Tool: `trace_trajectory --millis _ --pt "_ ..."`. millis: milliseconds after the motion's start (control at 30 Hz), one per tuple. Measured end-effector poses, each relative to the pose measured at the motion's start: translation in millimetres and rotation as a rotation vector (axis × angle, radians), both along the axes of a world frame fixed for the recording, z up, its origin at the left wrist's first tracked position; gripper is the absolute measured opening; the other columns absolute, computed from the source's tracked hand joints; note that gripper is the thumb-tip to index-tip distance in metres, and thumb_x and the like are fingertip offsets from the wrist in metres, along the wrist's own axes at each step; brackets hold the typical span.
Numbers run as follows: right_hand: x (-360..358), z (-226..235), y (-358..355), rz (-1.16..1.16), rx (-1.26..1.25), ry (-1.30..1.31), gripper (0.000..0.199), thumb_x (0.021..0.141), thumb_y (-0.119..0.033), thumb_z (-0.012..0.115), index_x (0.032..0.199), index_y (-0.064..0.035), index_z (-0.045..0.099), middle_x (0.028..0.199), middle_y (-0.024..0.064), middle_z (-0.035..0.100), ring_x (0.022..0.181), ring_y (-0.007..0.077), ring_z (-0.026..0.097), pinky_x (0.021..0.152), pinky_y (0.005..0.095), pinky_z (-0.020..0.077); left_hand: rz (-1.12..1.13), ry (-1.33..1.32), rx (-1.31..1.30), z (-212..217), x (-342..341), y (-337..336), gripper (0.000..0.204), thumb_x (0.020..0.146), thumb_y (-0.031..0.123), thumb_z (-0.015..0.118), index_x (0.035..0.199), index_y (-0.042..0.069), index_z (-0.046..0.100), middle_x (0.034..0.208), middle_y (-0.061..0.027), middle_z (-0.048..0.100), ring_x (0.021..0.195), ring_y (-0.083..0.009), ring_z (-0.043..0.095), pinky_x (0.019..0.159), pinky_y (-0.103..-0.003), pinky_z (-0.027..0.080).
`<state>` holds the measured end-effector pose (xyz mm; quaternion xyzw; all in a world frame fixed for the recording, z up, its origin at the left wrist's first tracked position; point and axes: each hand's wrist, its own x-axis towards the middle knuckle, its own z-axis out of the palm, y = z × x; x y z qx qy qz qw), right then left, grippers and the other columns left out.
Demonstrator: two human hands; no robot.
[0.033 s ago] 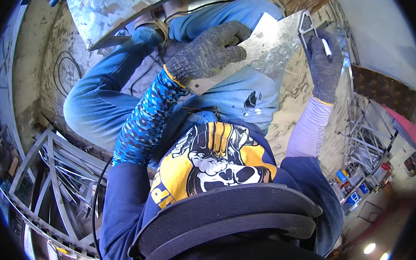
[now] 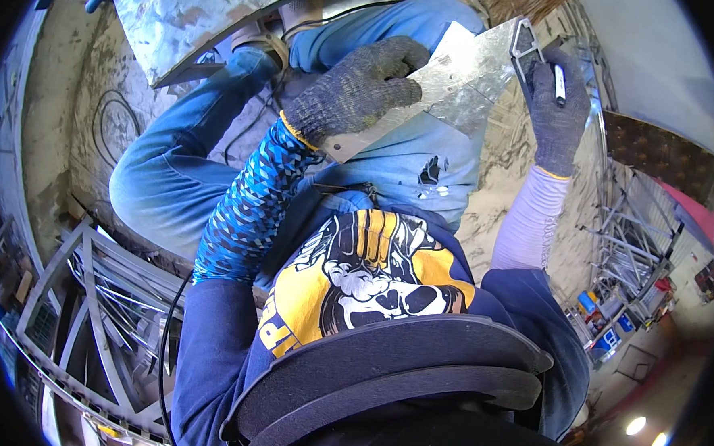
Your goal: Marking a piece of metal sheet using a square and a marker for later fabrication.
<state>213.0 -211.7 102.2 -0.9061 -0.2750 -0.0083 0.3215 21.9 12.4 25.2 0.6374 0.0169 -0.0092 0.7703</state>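
Only the right hand [image 2: 559, 124] and its marker [image 2: 559, 87] have shifted, both slightly: the marker now stands nearly straight along the fingers where it slanted before. Nearest is a dark double brim [image 2: 390, 358], then a navy shirt [image 2: 378, 277] with a skull print on yellow. Blue patterned cloth covers the left forearm, lavender cloth the right one. Both hands wear grey knit gloves with yellow cuff edges. With its grip closed, the left hand [image 2: 352, 89] holds the plate [image 2: 461, 81], thumb flat on the upper face. This plate lies aslant over the jeans [image 2: 175, 153], its lower end by the left wrist and its upper end toward the right hand. By that upper end is a triangular frame [image 2: 525, 44], next to the right fingers; whether they hold it, I cannot tell. The right grip is narrow, around the marker. Torn cloth shows on one thigh. Past the legs, a large metal sheet [image 2: 198, 21] stands at upper left, near a looped cable [image 2: 108, 125] on the floor. Farther off are metal frames [image 2: 86, 306] at left and two bright lamps [image 2: 635, 426] at lower right.
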Motion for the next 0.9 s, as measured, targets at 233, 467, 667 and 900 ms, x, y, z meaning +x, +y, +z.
trace_trajectory --millis 233,467,667,900 --pt "-69.3 1.2 44.8 0.363 0.03 -0.437 0.018 0.087 -0.014 0.066 0.104 -0.009 0.066 0.093 0.0102 0.066 0.089 0.029 0.065 0.083 0.0398 0.0521 0.111 -0.09 0.211 -7.7 -2.7 3.4 0.038 0.086 0.01 0.07 0.12 0.0 0.06 0.106 -0.0109 0.064 0.097 -0.0166 0.06 0.087 -0.032 0.05" --pt "-83.7 -33.8 39.3 0.416 0.039 -0.48 0.033 0.085 -0.013 0.071 0.117 -0.009 0.064 0.116 0.0163 0.066 0.114 0.036 0.061 0.102 0.0484 0.0434 -0.006 -0.05 0.274 0.9 -1.7 15.1 0.037 0.092 0.013 0.069 0.125 -0.001 0.06 0.118 -0.0107 0.062 0.107 -0.0182 0.06 0.094 -0.032 0.049" --pt "-81.6 -32.2 39.9 0.428 0.04 -0.488 0.032 0.087 -0.016 0.07 0.117 -0.0096 0.064 0.116 0.0144 0.066 0.115 0.035 0.061 0.103 0.0494 0.0428 0.009 0.006 0.174 4.4 -1.4 16.9 0.033 0.092 0.013 0.067 0.121 -0.002 0.062 0.108 -0.0115 0.068 0.096 -0.0196 0.062 0.089 -0.034 0.05" --pt "-81.9 -28.9 39.4 0.433 0.045 -0.47 0.031 0.088 -0.018 0.071 0.117 -0.0094 0.063 0.115 0.0134 0.067 0.113 0.0353 0.061 0.102 0.0493 0.0431 0.008 0.019 0.104 1.7 -3.1 17.4 0.038 0.094 0.013 0.067 0.128 -0.003 0.061 0.114 -0.0128 0.068 0.099 -0.0171 0.064 0.087 -0.03 0.053"
